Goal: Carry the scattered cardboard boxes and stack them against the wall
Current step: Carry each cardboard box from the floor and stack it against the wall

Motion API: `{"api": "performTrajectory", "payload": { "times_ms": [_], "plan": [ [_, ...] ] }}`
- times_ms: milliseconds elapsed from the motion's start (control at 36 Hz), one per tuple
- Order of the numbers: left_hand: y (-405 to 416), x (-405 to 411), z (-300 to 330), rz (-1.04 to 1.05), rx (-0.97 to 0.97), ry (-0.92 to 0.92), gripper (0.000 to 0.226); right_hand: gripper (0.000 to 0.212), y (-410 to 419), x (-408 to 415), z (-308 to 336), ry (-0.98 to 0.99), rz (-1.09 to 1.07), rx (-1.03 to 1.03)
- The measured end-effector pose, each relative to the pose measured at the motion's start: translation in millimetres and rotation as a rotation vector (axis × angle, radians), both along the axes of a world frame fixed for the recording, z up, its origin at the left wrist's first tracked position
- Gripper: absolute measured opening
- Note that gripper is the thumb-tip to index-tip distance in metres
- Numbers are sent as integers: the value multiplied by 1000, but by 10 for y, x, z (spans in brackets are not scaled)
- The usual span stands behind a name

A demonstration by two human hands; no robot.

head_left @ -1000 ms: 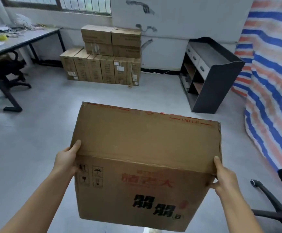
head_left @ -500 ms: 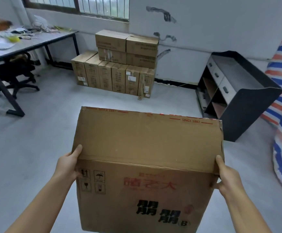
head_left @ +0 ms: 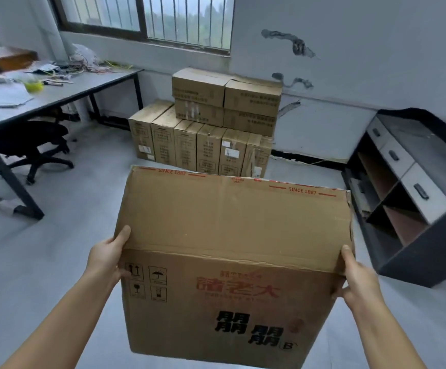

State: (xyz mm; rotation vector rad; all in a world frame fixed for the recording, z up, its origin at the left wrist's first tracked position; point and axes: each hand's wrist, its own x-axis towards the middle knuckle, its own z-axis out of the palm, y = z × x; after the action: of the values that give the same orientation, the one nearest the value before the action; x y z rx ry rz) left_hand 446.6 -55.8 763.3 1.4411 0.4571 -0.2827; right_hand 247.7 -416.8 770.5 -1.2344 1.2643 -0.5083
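A person carries a large cardboard box (head_left: 232,262) at arm's length above the grey floor (head_left: 57,262), the left hand (head_left: 107,259) clamped on its left edge, thumb on top, and the right hand (head_left: 357,278) gripping the right corner. Ahead, a stack of boxes (head_left: 208,123) stands against the white wall (head_left: 349,49) beneath a barred window (head_left: 147,17). A cluttered desk (head_left: 57,89) and black office chair (head_left: 33,145) sit left; a dark cabinet (head_left: 413,187) lies right.
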Motion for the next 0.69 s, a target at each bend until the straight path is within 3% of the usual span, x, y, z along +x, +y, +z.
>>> {"api": "performTrajectory", "payload": {
  "times_ms": [194,306,444,694],
  "plan": [
    [104,1241,19,113,-16,-40,49,36,-107,1653,35,-28,135,-30],
    [122,2039,-53,166,-26,-69,46,45,-234,2659,-45,-62,229,-35],
    [67,3096,-138,256,-34,-51,46,30,-377,4039,-171,-110,290,18],
    [189,4905,39,387,-31,-69,42,32,-471,6297,-102,-154,396,37]
  ]
}}
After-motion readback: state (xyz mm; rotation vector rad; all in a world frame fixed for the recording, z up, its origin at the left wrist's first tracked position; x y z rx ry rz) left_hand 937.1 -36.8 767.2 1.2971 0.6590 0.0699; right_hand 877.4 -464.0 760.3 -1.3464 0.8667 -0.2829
